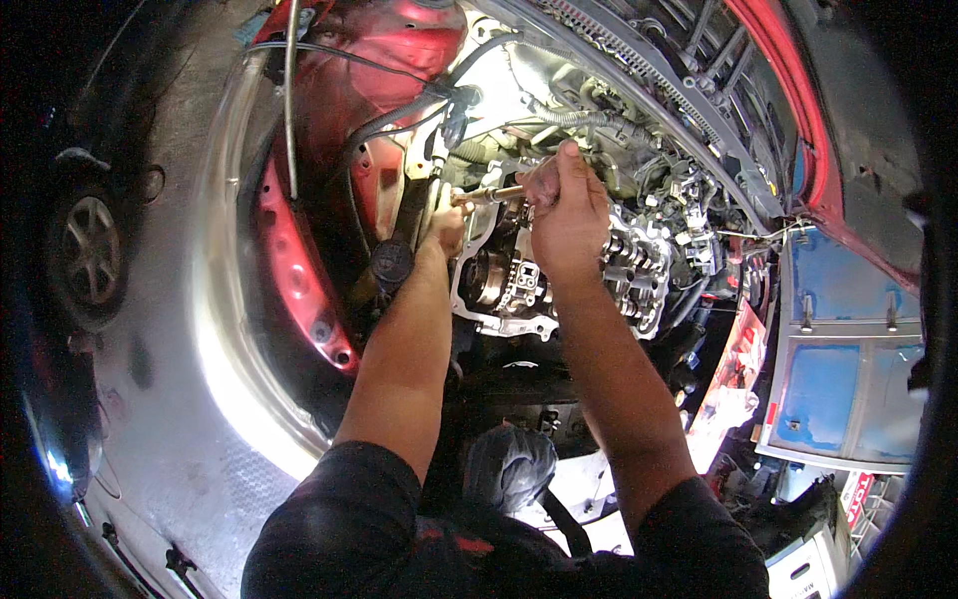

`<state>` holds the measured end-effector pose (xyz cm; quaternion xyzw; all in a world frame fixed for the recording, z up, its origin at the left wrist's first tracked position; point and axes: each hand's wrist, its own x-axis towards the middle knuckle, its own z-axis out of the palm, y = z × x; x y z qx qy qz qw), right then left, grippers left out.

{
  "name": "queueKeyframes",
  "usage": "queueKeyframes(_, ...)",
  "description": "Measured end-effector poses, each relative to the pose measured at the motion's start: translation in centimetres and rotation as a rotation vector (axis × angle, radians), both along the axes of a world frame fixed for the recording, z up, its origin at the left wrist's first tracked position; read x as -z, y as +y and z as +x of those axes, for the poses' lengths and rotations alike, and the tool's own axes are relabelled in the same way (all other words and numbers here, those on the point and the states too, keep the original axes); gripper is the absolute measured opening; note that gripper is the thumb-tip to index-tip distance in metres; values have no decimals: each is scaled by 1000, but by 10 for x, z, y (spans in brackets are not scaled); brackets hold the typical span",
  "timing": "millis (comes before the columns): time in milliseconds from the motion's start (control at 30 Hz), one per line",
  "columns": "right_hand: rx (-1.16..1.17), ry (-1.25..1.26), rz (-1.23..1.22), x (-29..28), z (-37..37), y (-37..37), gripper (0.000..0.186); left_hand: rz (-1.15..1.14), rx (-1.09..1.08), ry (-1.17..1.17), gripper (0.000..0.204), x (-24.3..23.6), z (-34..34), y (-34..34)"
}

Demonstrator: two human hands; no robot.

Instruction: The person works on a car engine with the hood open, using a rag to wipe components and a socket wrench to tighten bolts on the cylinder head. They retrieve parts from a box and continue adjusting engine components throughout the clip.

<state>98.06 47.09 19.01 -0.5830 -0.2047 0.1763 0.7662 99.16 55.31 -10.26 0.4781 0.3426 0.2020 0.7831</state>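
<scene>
Reaching into the engine bay past a red inner fender (pixel 299 270) and black hoses (pixel 399 115), the left hand (pixel 446 226) steadies a metal tool shaft (pixel 491 195) beside the engine (pixel 519 285), the right hand (pixel 567 215) clenched around its handle, red-and-white packaging (pixel 736 364) lying rightward.

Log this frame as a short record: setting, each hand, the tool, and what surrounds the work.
setting: open engine bay of a red car, seen from above
left hand: low beside the engine's front end, at the tool's far tip; grip hidden
right hand: closed around the tool's handle end
tool: slim metal bar, roughly level, spanning both hands
engine: cover off, bright metal parts exposed
surroundings: black hoses, blue panels at right, car wheel at left
</scene>
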Motion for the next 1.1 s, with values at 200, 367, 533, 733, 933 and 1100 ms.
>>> queueKeyframes(200, 31, -152, -107, -7, 34, 6, 41, 79, -61, 24, 46, 37, 24, -5)
queueKeyframes(367, -59, 171, 73, 2, 87, 26, 37, 125, -76, 41, 46, 41, 31, -6)
queueKeyframes(533, -244, 183, -16, 8, 138, 61, 41, 145, -54, 66, 47, 34, 26, -3)
queueKeyframes(733, -39, 163, -62, 22, 167, 96, 28, 76, -59, 55, 47, 61, 37, -12)
queueKeyframes(933, -72, 130, -28, 25, 188, 115, 15, 68, -26, -111, 71, 101, 49, -11)
queueKeyframes(1100, 195, -132, -316, 27, 178, 124, 23, 193, -19, 134, 69, 48, 31, -15)
